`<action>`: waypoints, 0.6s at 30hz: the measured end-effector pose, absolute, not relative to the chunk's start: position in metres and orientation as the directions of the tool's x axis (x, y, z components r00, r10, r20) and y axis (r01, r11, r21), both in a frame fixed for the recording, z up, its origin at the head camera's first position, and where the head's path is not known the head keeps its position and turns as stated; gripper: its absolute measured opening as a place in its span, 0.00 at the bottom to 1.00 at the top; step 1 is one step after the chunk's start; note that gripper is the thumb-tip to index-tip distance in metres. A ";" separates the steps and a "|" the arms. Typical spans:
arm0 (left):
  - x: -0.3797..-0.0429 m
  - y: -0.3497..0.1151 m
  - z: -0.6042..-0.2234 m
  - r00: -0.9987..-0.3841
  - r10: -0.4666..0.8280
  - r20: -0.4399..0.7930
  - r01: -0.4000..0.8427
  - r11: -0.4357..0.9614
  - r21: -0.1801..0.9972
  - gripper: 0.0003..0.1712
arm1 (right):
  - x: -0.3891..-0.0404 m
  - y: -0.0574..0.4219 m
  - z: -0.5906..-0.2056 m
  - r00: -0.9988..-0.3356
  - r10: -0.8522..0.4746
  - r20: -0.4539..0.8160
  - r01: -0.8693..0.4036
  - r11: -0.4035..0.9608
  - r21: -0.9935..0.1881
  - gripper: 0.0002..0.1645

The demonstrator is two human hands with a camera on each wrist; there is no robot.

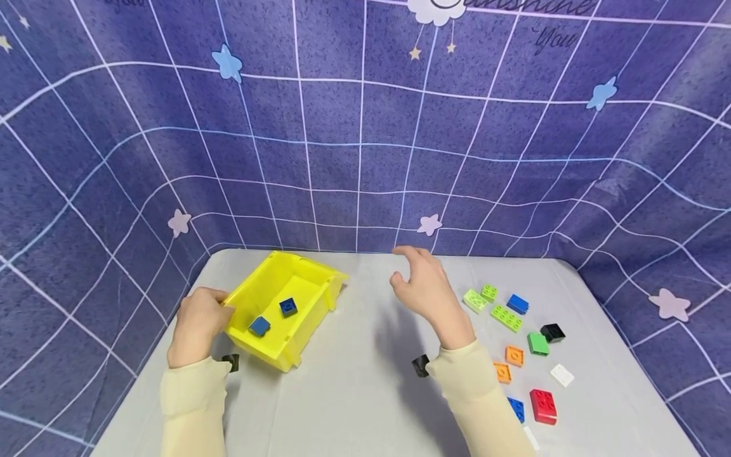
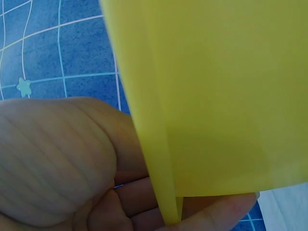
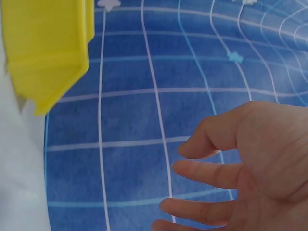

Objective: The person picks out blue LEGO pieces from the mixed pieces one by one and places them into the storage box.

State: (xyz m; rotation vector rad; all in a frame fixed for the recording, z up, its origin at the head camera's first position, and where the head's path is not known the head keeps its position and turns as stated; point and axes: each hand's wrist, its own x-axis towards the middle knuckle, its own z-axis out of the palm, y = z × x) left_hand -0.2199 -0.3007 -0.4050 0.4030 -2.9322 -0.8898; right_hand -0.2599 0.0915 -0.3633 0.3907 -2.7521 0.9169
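A yellow plastic bin [image 1: 308, 336] is on the left of the table, with two dark blue toy bricks, one [image 1: 288, 307] near its middle and another [image 1: 259, 326] closer to my left hand. My left hand [image 1: 197, 322] grips the bin's left edge; in the left wrist view the fingers [image 2: 221, 211] curl under the yellow wall [image 2: 231, 96]. My right hand [image 1: 425, 285] hovers over the table to the right of the bin, fingers loosely bent and holding nothing. The right wrist view shows the same hand [image 3: 260, 163] apart from the bin [image 3: 43, 43].
Loose toy bricks lie at the right: lime green [image 1: 506, 318], blue [image 1: 518, 304], black [image 1: 552, 332], green [image 1: 538, 343], orange [image 1: 514, 355], white [image 1: 562, 374] and red [image 1: 543, 406]. A dark blue patterned curtain [image 1: 365, 158] surrounds the pale table [image 1: 342, 406].
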 end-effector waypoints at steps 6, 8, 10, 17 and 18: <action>-0.221 -0.302 -0.404 -0.963 -0.266 -0.033 -0.239 0.795 0.558 0.25 | -0.265 0.120 -0.372 -0.962 -0.144 0.233 -0.253 0.796 -0.550 0.32; -0.221 -0.303 -0.404 -0.964 -0.263 -0.030 -0.235 0.796 0.559 0.25 | -0.268 0.131 -0.374 -0.969 -0.131 0.211 -0.228 0.807 -0.545 0.32; -0.221 -0.303 -0.404 -0.965 -0.261 -0.023 -0.229 0.797 0.558 0.24 | -0.270 0.142 -0.377 -0.974 -0.119 0.193 -0.206 0.819 -0.536 0.33; -0.221 -0.304 -0.406 -0.966 -0.258 -0.014 -0.222 0.799 0.559 0.24 | -0.277 0.189 -0.389 -0.993 -0.068 0.100 -0.109 0.863 -0.493 0.35; -0.221 -0.303 -0.407 -0.966 -0.259 -0.015 -0.223 0.799 0.559 0.24 | -0.277 0.196 -0.392 -0.995 -0.058 0.085 -0.093 0.866 -0.491 0.35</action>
